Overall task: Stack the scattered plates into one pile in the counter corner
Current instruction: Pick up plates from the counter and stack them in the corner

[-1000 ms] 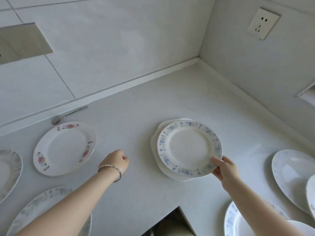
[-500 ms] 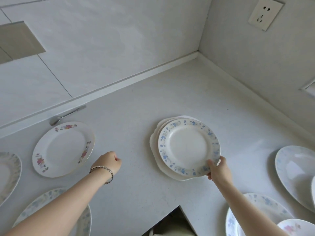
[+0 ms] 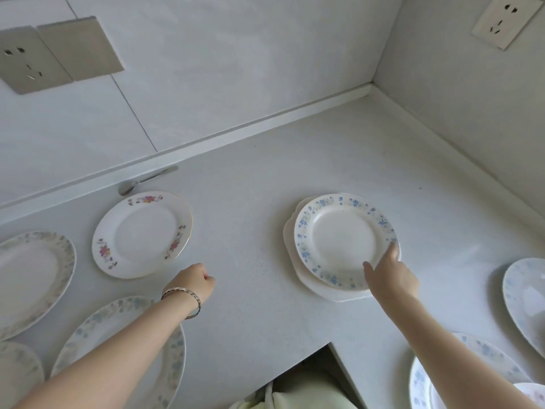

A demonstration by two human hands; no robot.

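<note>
Fingers [image 3: 390, 251] of the right hand [image 3: 392, 278] are spread, forefinger and thumb splayed apart, tips resting on the near right rim of the blue plate [image 3: 343, 242]; they pinch nothing. That plate is round and white, with small blue flowers around its rim and a plain centre. It lies flat on a plain white plate [image 3: 317, 286] with a wavy edge, slightly off centre, so the lower one shows at the left and near side. The two make a pile of two on the desk [image 3: 259, 219], toward the wall corner but well short of it.

The left hand [image 3: 193, 280] is closed in a loose fist, fingers curled in on themselves and holding nothing, just above or on the desk near the red plate [image 3: 141, 234]. A bracelet [image 3: 184, 299] circles that wrist.

Seven plates can be counted lying apart from the pile, several cut by the frame edge. Four are at left: the red plate, white with red and pink flowers and a thin gold rim; a pale oval plate [image 3: 29, 278]; a large plate [image 3: 174, 355] partly under the left forearm; and another [image 3: 17, 370] at the bottom corner. Three are at right: an oval plate [image 3: 525, 296], a blue-flowered plate [image 3: 486, 352] under the right forearm, and a small one [image 3: 530, 392] lying on it.

One spoon [image 3: 138, 182] lies by the wall behind the red plate. Two sockets are in view, one on the left wall [image 3: 23, 63] and one on the right wall [image 3: 505, 20].
</note>
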